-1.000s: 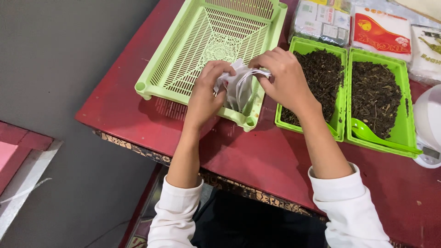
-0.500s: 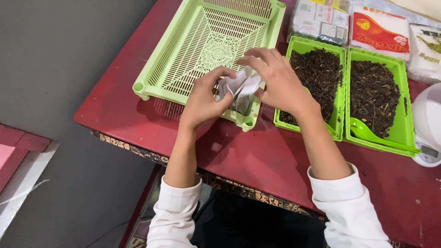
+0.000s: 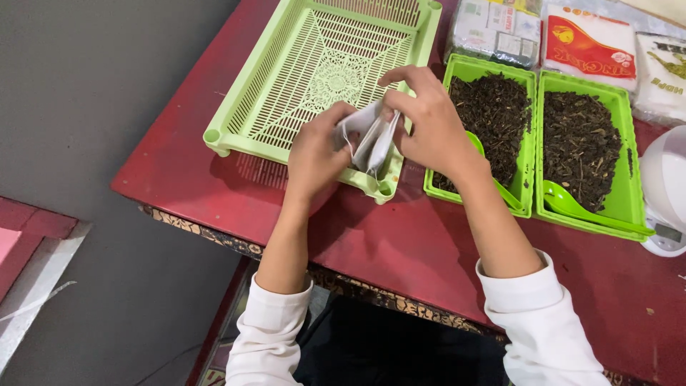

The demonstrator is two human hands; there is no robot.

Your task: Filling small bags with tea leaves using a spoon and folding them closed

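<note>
Red-topped table (image 3: 400,250) with a patterned near edge is filling the scene, a grey floor lying to its left, as you are sitting at it in white sleeves. You are holding a small white filter bag (image 3: 371,139) between both hands, over the near right corner of a pale green slotted tray (image 3: 286,86). Your left hand (image 3: 314,157) is gripping the bag's left side, fingers curled and closed on the fabric, while your right hand (image 3: 429,125) is pinching its upper right edge, thumb and fingertips pressed together on it. Just right of your hands, two bright green trays are sitting side by side, touching: the left tray of dried leaves (image 3: 493,107) and the right tray of dried leaves (image 3: 582,139), each heaped with dark loose leaves. A green scoop (image 3: 586,213) is lying in the near end of the right one; another green scoop (image 3: 493,179) is showing in the left one, partly hidden by your right wrist. Sealed packets (image 3: 550,36) are lining the far edge, and a white scale (image 3: 664,200) is sitting at the right border.
</note>
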